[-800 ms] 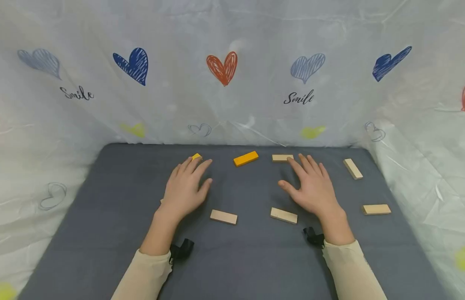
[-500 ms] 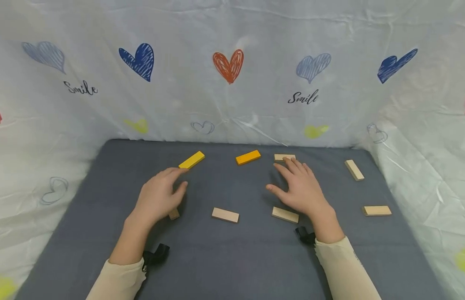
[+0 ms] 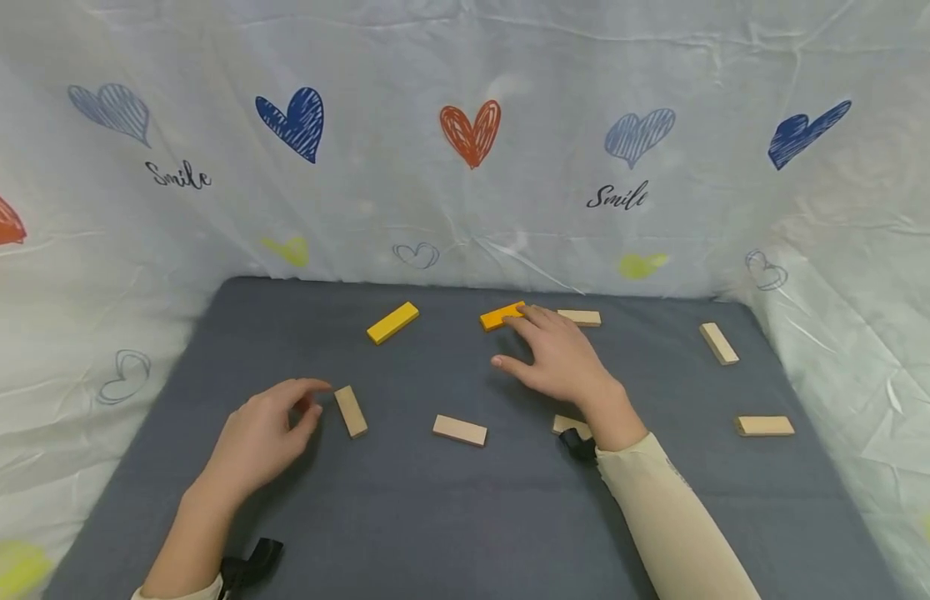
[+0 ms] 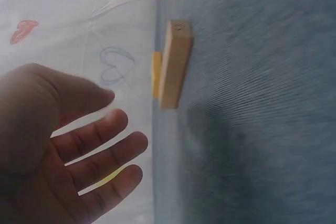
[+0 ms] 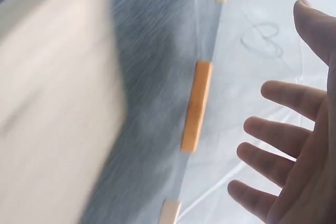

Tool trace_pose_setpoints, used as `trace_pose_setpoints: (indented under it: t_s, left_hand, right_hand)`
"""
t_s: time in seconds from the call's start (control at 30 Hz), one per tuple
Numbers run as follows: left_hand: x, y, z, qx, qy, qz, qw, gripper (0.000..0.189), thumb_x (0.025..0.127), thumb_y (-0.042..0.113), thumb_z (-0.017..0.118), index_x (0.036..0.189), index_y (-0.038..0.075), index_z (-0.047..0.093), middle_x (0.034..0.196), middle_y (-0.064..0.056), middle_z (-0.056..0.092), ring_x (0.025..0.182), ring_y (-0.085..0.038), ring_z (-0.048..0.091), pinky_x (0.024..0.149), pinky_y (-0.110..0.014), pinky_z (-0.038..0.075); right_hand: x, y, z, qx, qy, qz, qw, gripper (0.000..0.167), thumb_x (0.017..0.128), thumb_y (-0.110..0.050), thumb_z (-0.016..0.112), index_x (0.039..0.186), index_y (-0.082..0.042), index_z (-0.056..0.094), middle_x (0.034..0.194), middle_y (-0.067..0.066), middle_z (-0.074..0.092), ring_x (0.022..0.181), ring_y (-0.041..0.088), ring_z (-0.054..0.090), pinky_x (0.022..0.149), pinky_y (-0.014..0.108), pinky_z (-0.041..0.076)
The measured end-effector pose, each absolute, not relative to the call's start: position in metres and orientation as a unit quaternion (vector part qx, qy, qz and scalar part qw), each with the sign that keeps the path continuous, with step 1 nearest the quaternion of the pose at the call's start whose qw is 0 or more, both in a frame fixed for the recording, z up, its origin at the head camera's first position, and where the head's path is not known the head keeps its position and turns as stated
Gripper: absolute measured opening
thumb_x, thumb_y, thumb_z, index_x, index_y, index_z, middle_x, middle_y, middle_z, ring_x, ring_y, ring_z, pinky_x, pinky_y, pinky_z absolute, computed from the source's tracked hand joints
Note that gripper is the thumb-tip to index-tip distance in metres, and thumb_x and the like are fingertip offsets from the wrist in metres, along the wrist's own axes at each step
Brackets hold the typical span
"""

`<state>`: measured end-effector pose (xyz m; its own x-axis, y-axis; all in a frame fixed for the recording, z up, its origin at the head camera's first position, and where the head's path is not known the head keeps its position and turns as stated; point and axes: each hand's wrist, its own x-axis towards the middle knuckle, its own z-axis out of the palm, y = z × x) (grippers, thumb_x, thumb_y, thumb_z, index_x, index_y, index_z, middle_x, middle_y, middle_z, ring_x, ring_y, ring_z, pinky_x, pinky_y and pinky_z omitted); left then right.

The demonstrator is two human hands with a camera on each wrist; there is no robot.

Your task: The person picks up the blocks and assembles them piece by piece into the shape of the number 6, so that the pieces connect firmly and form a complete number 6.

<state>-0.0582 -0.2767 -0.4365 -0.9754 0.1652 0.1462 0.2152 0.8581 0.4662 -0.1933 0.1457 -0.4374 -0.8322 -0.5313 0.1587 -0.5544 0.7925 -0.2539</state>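
My left hand (image 3: 266, 429) hovers at the left of the table, thumb and fingers loosely bent with nothing between them. Just right of its fingertips lies a plain wooden block (image 3: 351, 412), which the left wrist view also shows beyond the fingers. My right hand (image 3: 558, 354) is spread above the back middle of the table, holding nothing. Its fingertips overlap the right end of an orange block (image 3: 499, 317) in the head view. In the right wrist view the orange block (image 5: 197, 106) lies apart from the fingers. A yellow block (image 3: 393, 322) rests at the back left.
More plain wooden blocks lie about: one (image 3: 461, 431) at front middle, one (image 3: 572, 427) partly behind the right wrist's black camera mount (image 3: 579, 446), one (image 3: 582, 317) at the back, and two (image 3: 718, 343) at the right. A white heart-printed sheet (image 3: 360, 192) hangs behind the grey table (image 3: 435, 517).
My left hand has drawn back toward the front left, uncovering the yellow block and a plain one. My right hand has shifted left, from the back plain block to the orange one.
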Motion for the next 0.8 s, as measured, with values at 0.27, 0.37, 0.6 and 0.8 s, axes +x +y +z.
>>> trace_pose_setpoints:
  t_s: [0.27,0.37,0.6,0.8]
  left_hand:
    - [-0.053,-0.27,-0.463,-0.122,-0.947,-0.292,0.056,0.041,0.096,0.016,0.086,0.136,0.016,0.075,0.134,-0.005,0.068,0.122,-0.032,0.063,0.09,-0.061,0.057]
    - [-0.054,-0.266,-0.47,-0.132,-0.937,-0.316,0.062,0.045,0.094,0.019,0.09,0.136,0.017,0.074,0.144,-0.009,0.063,0.132,-0.038,0.057,0.097,-0.067,0.053]
    - [-0.057,-0.259,-0.48,-0.131,-0.915,-0.376,0.059,0.059,0.091,0.023,0.094,0.144,0.015,0.069,0.158,-0.014,0.052,0.145,-0.044,0.048,0.109,-0.072,0.043]
    - [-0.058,-0.26,-0.486,-0.127,-0.911,-0.389,0.053,0.068,0.088,0.02,0.095,0.148,0.014,0.065,0.162,-0.015,0.047,0.148,-0.045,0.045,0.11,-0.072,0.043]
  right_hand:
    - [-0.209,0.104,-0.433,0.303,-0.935,0.18,0.035,0.081,0.102,-0.069,0.063,0.159,-0.012,0.057,0.162,0.014,0.054,0.148,0.036,0.052,0.123,0.058,0.04]
    - [-0.212,0.091,-0.435,0.302,-0.933,0.194,0.029,0.083,0.102,-0.071,0.063,0.161,-0.013,0.055,0.163,0.011,0.053,0.149,0.033,0.051,0.123,0.055,0.041]
    - [-0.218,0.064,-0.44,0.295,-0.927,0.229,0.011,0.089,0.1,-0.071,0.067,0.163,-0.011,0.051,0.164,0.008,0.052,0.152,0.031,0.048,0.124,0.051,0.041]
    - [-0.221,0.045,-0.441,0.29,-0.926,0.238,-0.035,0.094,0.097,-0.071,0.071,0.166,-0.012,0.046,0.166,0.008,0.049,0.153,0.03,0.047,0.123,0.05,0.042]
